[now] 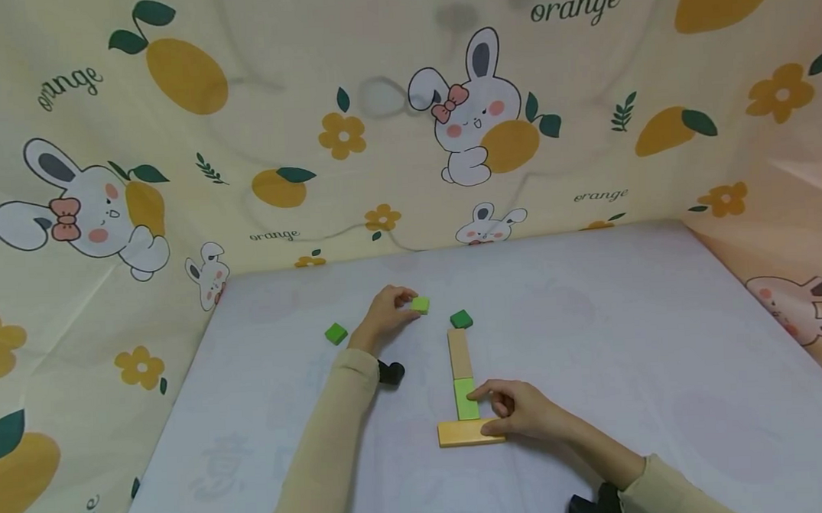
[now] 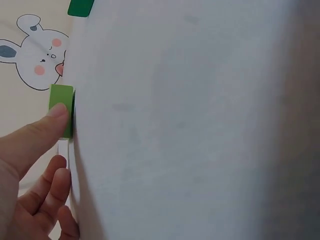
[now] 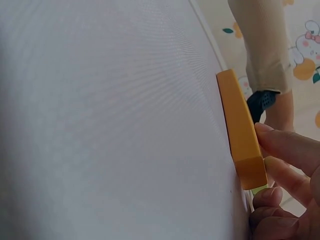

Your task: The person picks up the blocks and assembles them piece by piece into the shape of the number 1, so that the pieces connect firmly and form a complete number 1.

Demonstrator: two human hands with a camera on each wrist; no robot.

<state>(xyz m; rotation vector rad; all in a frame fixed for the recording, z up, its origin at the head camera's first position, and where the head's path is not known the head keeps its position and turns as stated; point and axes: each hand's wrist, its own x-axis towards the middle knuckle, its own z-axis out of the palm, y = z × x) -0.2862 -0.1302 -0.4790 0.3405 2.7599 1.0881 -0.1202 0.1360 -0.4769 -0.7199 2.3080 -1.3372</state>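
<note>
My left hand [image 1: 388, 311] pinches a small light green block [image 1: 420, 305] toward the back of the table. In the left wrist view the thumb lies on that block's near face; the index finger is hidden behind it. My right hand [image 1: 528, 410] rests over a layout of blocks. Its thumb touches the right part of a long orange-yellow block [image 1: 456, 434], and its index fingertip is on a light green block [image 1: 466, 407]. The other fingers curl under. Beyond the light green block a tan block [image 1: 460, 354] continues the line, with a dark green block [image 1: 461, 318] at its far end.
Another green block [image 1: 335, 334] lies left of my left hand. White cloth covers the table [image 1: 593, 317], and a printed curtain [image 1: 394, 188] stands along its back and sides. Each wrist wears a black camera, such as the left one [image 1: 392, 374].
</note>
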